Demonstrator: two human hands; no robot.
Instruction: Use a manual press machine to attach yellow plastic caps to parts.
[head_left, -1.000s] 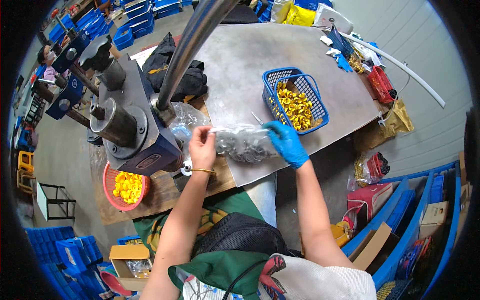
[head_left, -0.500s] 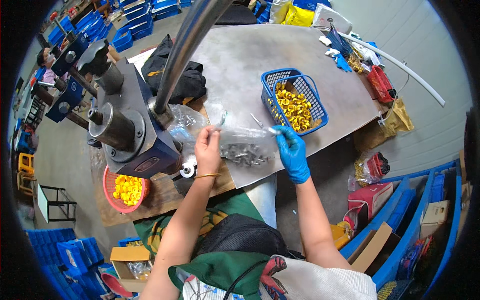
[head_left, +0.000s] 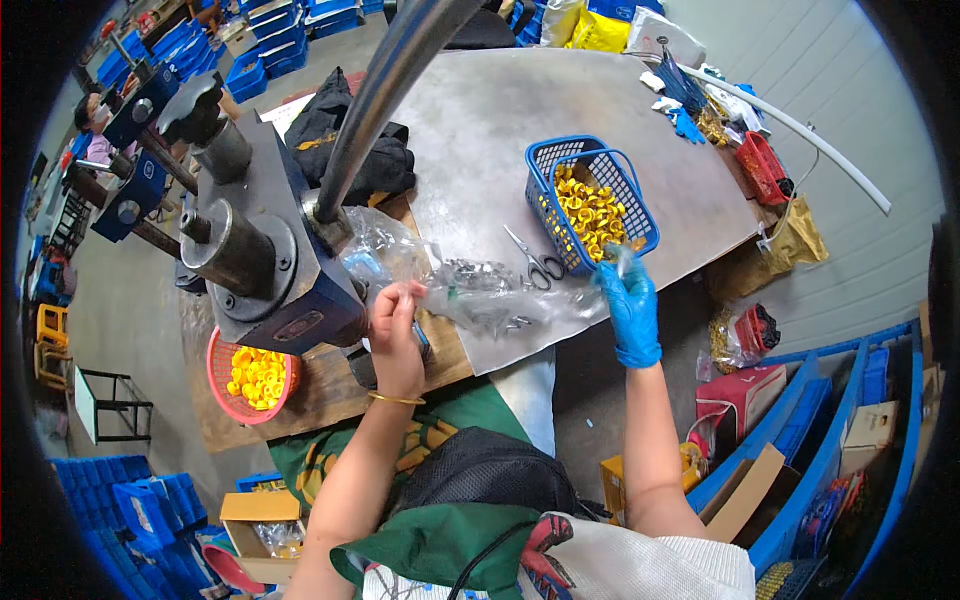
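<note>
A clear plastic bag (head_left: 485, 312) holding small dark metal parts lies stretched over the near edge of the table, between my hands. My bare left hand (head_left: 397, 335), with a gold bangle at the wrist, pinches the bag's left end beside the press. My right hand (head_left: 632, 312), in a blue glove, is closed on the bag's right end, close to the near corner of a blue basket (head_left: 591, 205). Yellow cup-shaped parts (head_left: 592, 212) fill that basket. Behind the bag lie dark-handled scissors (head_left: 541, 270), touched by neither hand.
A heavy press (head_left: 275, 260) with a long metal lever (head_left: 385, 110) stands at the left. Below it sits a pink basket (head_left: 290, 395) of yellow parts. Dark cloth (head_left: 355, 150) lies behind the press. Blue shelving (head_left: 890, 430) stands at the right.
My hands have moved apart, the left toward the press and the right rightward. The bag is pulled longer and sits lower, its metal parts spread out. The scissors now show fully.
</note>
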